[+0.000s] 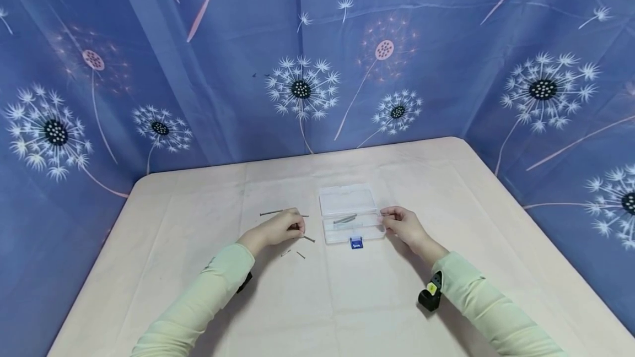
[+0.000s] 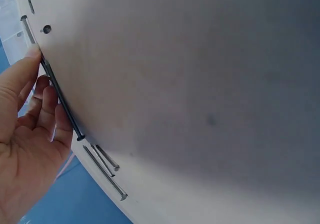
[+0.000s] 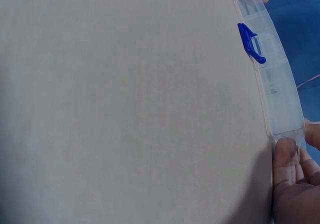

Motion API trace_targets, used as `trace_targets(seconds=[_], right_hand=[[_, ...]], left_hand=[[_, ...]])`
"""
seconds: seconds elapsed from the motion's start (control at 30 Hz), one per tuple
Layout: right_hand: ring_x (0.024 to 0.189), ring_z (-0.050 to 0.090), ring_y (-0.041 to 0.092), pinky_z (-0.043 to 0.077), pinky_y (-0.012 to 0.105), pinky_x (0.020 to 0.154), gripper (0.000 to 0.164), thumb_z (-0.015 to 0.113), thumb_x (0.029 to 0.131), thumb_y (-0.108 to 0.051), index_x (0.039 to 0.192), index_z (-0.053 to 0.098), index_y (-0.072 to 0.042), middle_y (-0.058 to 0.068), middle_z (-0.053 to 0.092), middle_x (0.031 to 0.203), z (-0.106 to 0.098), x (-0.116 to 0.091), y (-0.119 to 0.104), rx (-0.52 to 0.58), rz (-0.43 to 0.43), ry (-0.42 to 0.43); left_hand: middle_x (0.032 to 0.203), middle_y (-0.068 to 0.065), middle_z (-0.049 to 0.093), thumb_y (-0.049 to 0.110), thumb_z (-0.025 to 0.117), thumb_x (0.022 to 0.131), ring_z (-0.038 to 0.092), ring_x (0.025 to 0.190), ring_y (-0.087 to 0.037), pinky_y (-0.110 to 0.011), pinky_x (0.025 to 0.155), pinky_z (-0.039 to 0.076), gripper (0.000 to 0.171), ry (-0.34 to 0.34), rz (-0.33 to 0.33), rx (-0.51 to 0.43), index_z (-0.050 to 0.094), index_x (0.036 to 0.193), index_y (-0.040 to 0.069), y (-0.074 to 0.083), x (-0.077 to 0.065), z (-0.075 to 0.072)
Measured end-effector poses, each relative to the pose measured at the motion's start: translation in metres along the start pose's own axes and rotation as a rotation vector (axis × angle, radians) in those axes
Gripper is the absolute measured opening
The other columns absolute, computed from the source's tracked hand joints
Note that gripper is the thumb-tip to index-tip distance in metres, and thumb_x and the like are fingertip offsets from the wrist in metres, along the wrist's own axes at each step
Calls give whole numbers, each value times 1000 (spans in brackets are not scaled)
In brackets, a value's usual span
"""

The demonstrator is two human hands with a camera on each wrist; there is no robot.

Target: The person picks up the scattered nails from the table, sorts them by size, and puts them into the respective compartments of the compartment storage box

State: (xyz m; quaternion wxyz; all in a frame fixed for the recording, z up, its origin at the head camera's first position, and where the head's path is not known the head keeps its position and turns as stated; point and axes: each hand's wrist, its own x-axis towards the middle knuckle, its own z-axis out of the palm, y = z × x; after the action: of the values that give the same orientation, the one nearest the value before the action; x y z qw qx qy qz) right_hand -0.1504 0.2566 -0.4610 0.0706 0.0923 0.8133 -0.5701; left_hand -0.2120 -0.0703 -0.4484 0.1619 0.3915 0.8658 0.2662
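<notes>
My left hand (image 1: 283,227) pinches a nail (image 1: 309,239) by its shaft, its head pointing right toward the box. In the left wrist view a long dark nail (image 2: 62,96) overlaps the fingers. Just right of that hand sits a clear plastic box (image 1: 329,236), its lid (image 1: 347,201) folded back and a blue latch (image 1: 356,243) at the front. Several nails (image 1: 345,218) lie inside it. With thumb and fingertips my right hand (image 1: 404,227) grips the box's right end; the right wrist view shows those fingers (image 3: 286,149) at the wall.
Two short nails, one at left (image 1: 285,253) and one at right (image 1: 300,255), lie in front of the left hand. Longer nails (image 1: 270,212) lie behind it. A pale cloth covers the table (image 1: 377,313); blue dandelion-print curtains (image 1: 238,98) enclose the back and sides.
</notes>
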Motion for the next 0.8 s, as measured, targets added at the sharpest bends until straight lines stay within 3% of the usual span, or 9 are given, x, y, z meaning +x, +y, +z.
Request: trace_targets(seconds=[0.2, 0.43, 0.8], right_hand=[[71, 54, 5, 47, 17, 60, 37, 56, 91, -8, 123, 51, 10, 4, 62, 92, 0, 0, -1, -7, 2, -7], [71, 54, 5, 47, 16, 60, 37, 55, 91, -7, 122, 51, 11, 3, 62, 91, 0, 1, 0, 3, 3, -10], [71, 54, 6, 48, 17, 60, 37, 56, 92, -10, 122, 51, 10, 5, 60, 93, 0, 0, -1, -17, 8, -6]], left_hand=[[88, -2, 53, 9, 62, 90, 48, 81, -11, -24, 76, 47, 7, 12, 2, 31, 62, 84, 6, 0, 0, 2], [88, 0, 52, 14, 58, 94, 45, 84, -12, -29, 80, 45, 9, 41, -44, 53, 59, 88, 8, -1, -1, 7], [86, -3, 61, 13, 57, 95, 49, 81, -13, -27, 74, 46, 8, 286, -26, -111, 59, 92, 5, -8, 0, 3]])
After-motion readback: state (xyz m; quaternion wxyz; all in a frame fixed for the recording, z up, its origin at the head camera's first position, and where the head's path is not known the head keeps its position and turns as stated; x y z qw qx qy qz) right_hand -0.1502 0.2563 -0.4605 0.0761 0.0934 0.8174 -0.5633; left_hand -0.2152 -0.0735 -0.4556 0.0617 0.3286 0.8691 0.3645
